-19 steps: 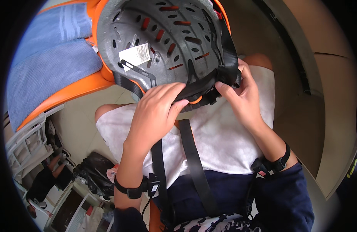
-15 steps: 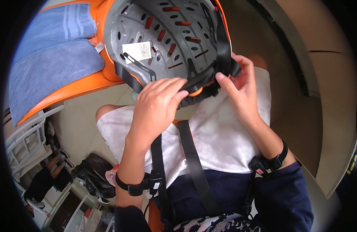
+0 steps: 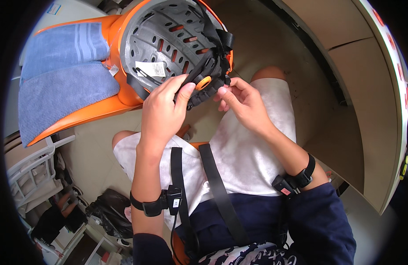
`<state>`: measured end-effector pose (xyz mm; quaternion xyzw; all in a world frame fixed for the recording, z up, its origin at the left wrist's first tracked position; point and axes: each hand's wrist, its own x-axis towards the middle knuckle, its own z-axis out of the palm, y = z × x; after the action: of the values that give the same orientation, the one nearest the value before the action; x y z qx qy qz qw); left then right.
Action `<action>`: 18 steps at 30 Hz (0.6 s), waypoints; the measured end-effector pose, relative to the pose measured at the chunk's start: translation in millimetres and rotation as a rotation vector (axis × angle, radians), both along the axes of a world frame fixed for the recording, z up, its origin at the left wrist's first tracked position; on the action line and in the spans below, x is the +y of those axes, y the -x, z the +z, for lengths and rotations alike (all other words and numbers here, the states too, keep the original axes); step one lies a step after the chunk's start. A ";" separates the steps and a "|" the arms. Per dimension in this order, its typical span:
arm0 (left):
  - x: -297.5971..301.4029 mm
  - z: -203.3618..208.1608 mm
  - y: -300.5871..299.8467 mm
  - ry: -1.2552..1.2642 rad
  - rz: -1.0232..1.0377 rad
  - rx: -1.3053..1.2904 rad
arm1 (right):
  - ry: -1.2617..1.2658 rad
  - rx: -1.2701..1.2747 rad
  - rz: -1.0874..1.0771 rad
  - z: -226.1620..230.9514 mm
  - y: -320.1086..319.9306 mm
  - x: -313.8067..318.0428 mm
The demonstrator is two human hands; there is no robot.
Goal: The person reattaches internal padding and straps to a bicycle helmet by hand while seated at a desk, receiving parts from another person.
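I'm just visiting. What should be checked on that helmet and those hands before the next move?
1. Left fingers holding the black headband: ok.
2. Right fingers gripping a strap: cannot tell; they are at the headband's right end.
3. Orange dial uncovered: ok.
4. Orange helmet wholly in view: not ok, cut off at the top.
5. Blue towel clear of both hands: ok.

Beige tiled floor (image 3: 96, 152), white slatted chair (image 3: 35, 158)
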<state>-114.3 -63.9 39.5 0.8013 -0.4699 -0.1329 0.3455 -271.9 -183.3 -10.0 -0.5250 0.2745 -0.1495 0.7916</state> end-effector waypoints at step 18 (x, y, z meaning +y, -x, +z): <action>-1.2 28.5 -52.5 -0.078 -0.266 -0.500 | -0.033 -0.080 -0.061 -29.7 6.5 -1.3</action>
<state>-61.7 -65.0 68.1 0.7533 -0.6360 0.0065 0.1674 -278.3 -184.6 -39.7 -0.4969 0.2609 -0.1902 0.8055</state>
